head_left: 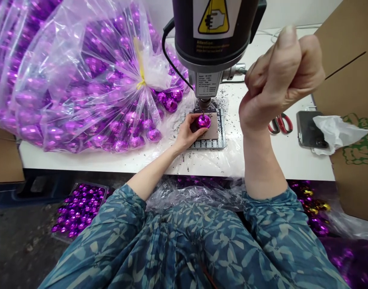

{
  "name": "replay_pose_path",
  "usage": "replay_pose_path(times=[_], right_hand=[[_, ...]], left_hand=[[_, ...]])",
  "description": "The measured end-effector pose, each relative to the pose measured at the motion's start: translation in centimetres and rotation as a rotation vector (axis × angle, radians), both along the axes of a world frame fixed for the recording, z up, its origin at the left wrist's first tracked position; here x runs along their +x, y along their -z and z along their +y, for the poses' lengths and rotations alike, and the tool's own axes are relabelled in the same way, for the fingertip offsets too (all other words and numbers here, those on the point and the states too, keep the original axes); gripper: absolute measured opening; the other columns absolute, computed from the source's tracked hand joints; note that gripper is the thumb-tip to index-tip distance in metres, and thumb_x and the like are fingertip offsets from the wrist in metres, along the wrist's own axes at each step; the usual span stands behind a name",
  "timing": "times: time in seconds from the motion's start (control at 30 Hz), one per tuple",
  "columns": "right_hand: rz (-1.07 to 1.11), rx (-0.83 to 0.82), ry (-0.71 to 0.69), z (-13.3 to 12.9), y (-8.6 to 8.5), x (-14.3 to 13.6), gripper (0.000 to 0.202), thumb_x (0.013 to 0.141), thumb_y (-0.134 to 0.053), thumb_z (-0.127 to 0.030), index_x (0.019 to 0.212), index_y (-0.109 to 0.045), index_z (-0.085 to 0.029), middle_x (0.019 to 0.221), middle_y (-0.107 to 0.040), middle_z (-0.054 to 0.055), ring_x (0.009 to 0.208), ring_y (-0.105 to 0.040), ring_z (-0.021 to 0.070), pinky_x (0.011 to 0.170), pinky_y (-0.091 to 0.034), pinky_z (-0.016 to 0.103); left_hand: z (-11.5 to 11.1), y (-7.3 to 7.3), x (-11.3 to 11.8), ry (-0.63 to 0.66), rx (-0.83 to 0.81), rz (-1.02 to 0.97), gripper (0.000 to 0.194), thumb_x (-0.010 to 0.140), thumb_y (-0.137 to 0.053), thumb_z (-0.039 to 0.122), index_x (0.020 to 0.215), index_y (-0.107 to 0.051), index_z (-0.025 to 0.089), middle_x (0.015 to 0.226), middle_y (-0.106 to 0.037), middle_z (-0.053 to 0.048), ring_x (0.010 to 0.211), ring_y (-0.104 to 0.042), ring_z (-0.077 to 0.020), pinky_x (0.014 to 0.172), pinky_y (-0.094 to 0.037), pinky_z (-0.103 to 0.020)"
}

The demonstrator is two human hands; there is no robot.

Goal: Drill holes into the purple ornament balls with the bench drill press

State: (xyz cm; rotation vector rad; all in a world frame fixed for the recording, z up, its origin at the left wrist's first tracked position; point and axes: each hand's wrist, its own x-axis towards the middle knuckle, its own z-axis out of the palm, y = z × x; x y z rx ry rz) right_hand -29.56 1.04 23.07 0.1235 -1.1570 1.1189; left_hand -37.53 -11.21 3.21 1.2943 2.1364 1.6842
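Note:
A shiny purple faceted ball [203,121] sits on a brown board [213,128] laid over the metal base [221,141] of a bench drill press [212,60]. My left hand [188,130] pinches this ball from the left, thumb and fingers around its side. Right above, the drill bit meets the top of the ball; whether it has gone in I cannot tell. On the machine's right side, my right hand [282,76] is raised and wrapped round the feed lever, most of which the fist hides.
A large tied clear bag [81,80] of purple balls fills the table's left. Red-handled scissors [280,123], a phone [312,129] and crumpled tissue [334,132] lie right, beside a cardboard box [352,96]. Black shavings dot the table. A tray of balls [80,208] stands below left.

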Motion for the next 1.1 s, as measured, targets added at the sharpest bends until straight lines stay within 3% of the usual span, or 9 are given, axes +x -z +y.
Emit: replay_pose_path(times=[0.13,0.37,0.6,0.7,0.87,0.97,1.1], right_hand=[[-0.06,0.009,0.093,0.4,1.2,-0.5,0.065,0.091,-0.057,-0.066,0.064,-0.023,-0.018,0.057,-0.013,-0.005,0.045,-0.023,-0.0003,0.052,-0.019,0.026],[0.04,0.052,0.079,1.3,2.8,-1.2,0.07,0.093,-0.063,-0.06,0.071,-0.009,-0.021,0.057,-0.004,-0.006,0.042,-0.017,0.0005,0.049,-0.014,0.027],[-0.066,0.034,0.083,1.5,3.9,0.0,0.072,0.09,-0.064,-0.065,0.065,-0.015,-0.019,0.051,-0.01,-0.005,0.044,-0.023,0.0016,0.05,-0.023,0.027],[-0.061,0.035,0.109,1.7,4.4,-0.2,0.071,0.09,-0.062,-0.068,0.063,-0.017,-0.019,0.049,-0.01,-0.005,0.044,-0.018,0.0031,0.048,-0.021,0.029],[0.017,0.093,0.105,1.9,5.3,-0.5,0.068,0.093,-0.062,-0.059,0.061,-0.018,-0.019,0.046,-0.012,-0.005,0.042,-0.015,0.0049,0.048,-0.022,0.03],[0.047,0.101,0.07,1.5,4.4,-0.3,0.068,0.094,-0.063,-0.053,0.06,-0.015,-0.018,0.045,-0.012,-0.006,0.039,-0.016,0.0033,0.045,-0.02,0.027],[0.068,0.024,-0.026,1.3,0.7,-1.1,0.057,0.092,-0.068,-0.047,0.062,-0.029,-0.019,0.047,-0.022,-0.009,0.039,-0.026,0.0007,0.045,-0.017,0.023]], left_hand=[[0.0,0.0,-0.1,0.003,-0.007,0.0,0.06,0.092,-0.078,0.062,0.135,-0.055,0.025,0.133,-0.071,-0.011,0.124,-0.071,-0.0267,0.108,-0.058,-0.045],[0.0,-0.2,0.2,-0.009,0.009,-0.015,0.058,0.092,-0.079,0.057,0.134,-0.055,0.025,0.131,-0.073,-0.011,0.121,-0.073,-0.0265,0.105,-0.06,-0.045],[0.0,-0.3,0.2,-0.002,0.008,-0.044,0.056,0.092,-0.081,0.052,0.133,-0.055,0.023,0.13,-0.073,-0.012,0.12,-0.073,-0.0264,0.104,-0.06,-0.043],[0.1,-0.3,0.2,-0.002,0.004,-0.035,0.057,0.093,-0.08,0.055,0.133,-0.055,0.023,0.129,-0.073,-0.012,0.12,-0.073,-0.0263,0.103,-0.059,-0.043],[0.1,-0.1,0.2,-0.014,0.018,-0.048,0.057,0.091,-0.082,0.056,0.13,-0.057,0.024,0.127,-0.074,-0.011,0.117,-0.074,-0.0255,0.101,-0.06,-0.042],[0.3,0.1,0.2,-0.014,0.03,-0.045,0.057,0.09,-0.083,0.055,0.13,-0.058,0.024,0.125,-0.074,-0.01,0.117,-0.074,-0.0254,0.101,-0.06,-0.043],[0.4,-0.2,0.2,-0.039,0.039,-0.029,0.054,0.09,-0.084,0.052,0.128,-0.058,0.024,0.124,-0.074,-0.009,0.115,-0.074,-0.0248,0.1,-0.061,-0.043]])
